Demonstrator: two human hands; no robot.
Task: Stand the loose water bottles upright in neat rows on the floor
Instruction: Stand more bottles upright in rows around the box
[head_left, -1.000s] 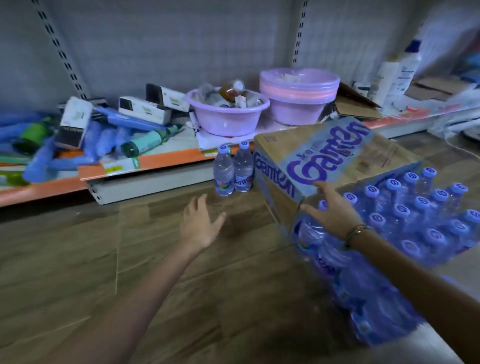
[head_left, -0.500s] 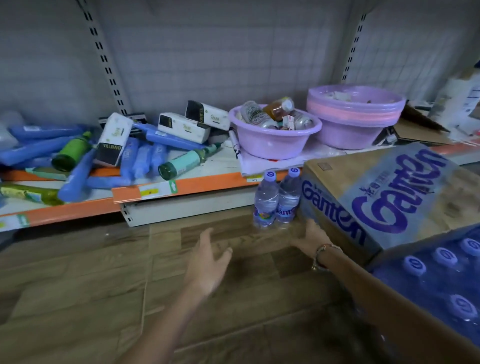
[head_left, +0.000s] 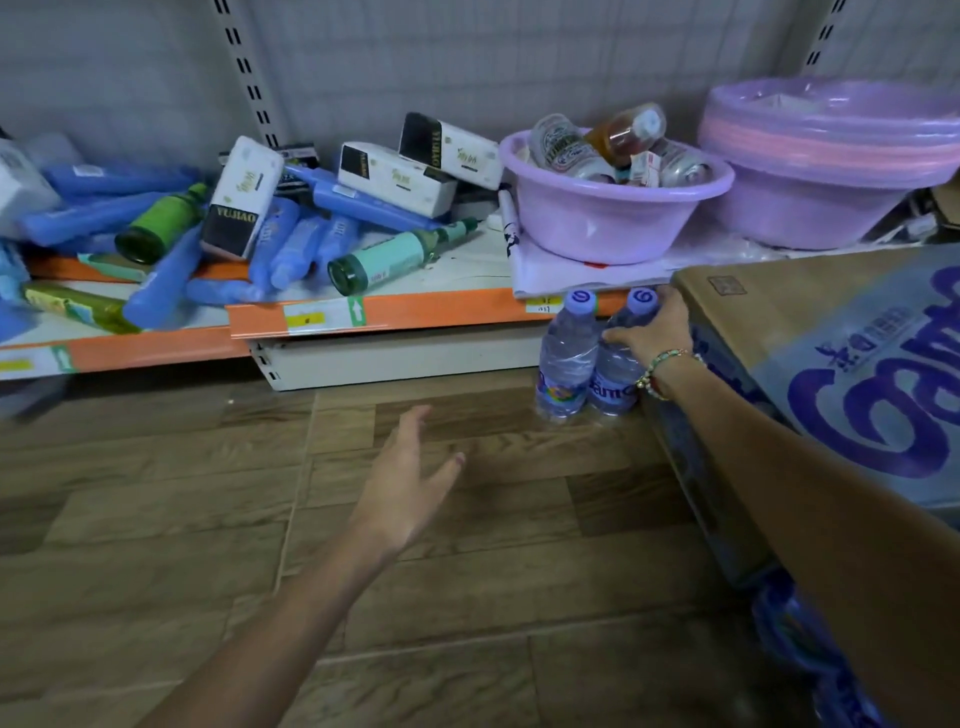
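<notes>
A person's right hand (head_left: 655, 332) has come up off the floor since half a second ago and now curls around the shoulder of the right water bottle (head_left: 615, 364), which stands upright touching the left water bottle (head_left: 566, 358) on the wood-look floor (head_left: 208, 519), just below the orange-edged shelf (head_left: 415, 312) and against the cardboard box (head_left: 810, 332). The left hand (head_left: 408, 483) hovers as before, fingers spread and holding nothing. A lilac basin (head_left: 613, 208) sits on the shelf above.
</notes>
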